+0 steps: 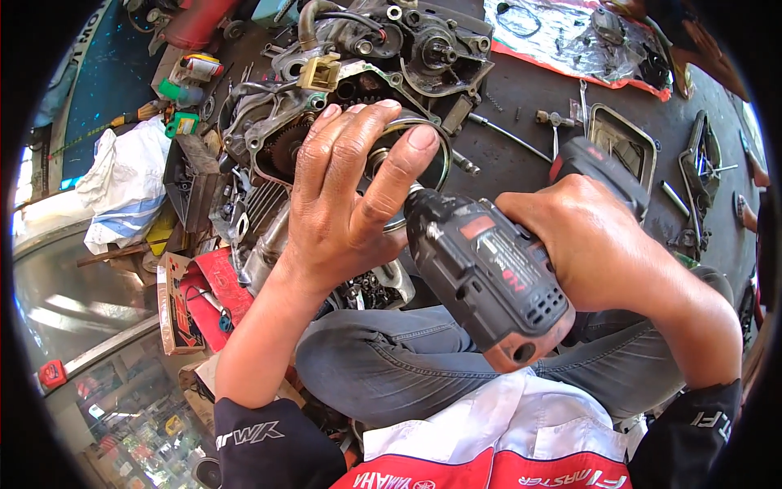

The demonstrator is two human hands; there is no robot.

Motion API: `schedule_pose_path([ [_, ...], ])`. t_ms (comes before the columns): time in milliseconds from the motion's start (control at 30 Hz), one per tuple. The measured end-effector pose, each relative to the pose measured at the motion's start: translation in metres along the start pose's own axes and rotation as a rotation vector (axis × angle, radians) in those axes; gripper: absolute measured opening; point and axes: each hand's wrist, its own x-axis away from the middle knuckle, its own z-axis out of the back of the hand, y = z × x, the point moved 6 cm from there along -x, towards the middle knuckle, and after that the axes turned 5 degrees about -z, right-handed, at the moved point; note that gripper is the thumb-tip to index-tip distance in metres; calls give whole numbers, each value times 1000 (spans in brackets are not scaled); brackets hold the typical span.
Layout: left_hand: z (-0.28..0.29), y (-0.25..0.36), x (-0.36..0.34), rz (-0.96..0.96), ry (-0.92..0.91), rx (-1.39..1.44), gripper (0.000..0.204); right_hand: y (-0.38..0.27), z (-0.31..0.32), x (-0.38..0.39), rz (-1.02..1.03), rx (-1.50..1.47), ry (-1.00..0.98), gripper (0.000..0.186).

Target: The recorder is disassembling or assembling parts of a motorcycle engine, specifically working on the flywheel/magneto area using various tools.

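Note:
My right hand [570,236] is wrapped around the grip of a black cordless impact driver [489,273]. The driver's nose points up and left, at a round metal rotor [444,163] on an engine. My left hand [350,179] lies over that rotor with its fingers stretched out and spread, hiding much of the rotor's face. Whether the driver's tip sits on a fastener is hard to see behind the fingers. Around the rotor, the greasy engine casing [391,81] shows a gear [289,151], a hose and a brass-coloured block [319,73].
Tools, including a long metal rod [509,136], lie right of the engine, beside a metal-rimmed tray [623,134]. Small parts rest on a silver sheet [562,41] at the back. A white sack [126,183], boxes [175,301] and a glass case [90,285] stand left.

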Motion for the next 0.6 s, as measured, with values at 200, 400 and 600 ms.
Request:
schedule_pose_path([
  [200,-2,1,3,46,16,-42,73,0,-2,-2,9,-109,-7,28],
  [400,-4,0,5,35,50,-59,65,4,-13,-1,-36,-222,-8,27],
  [600,-4,1,6,26,88,-33,65,4,-11,0,5,-179,2,38],
])
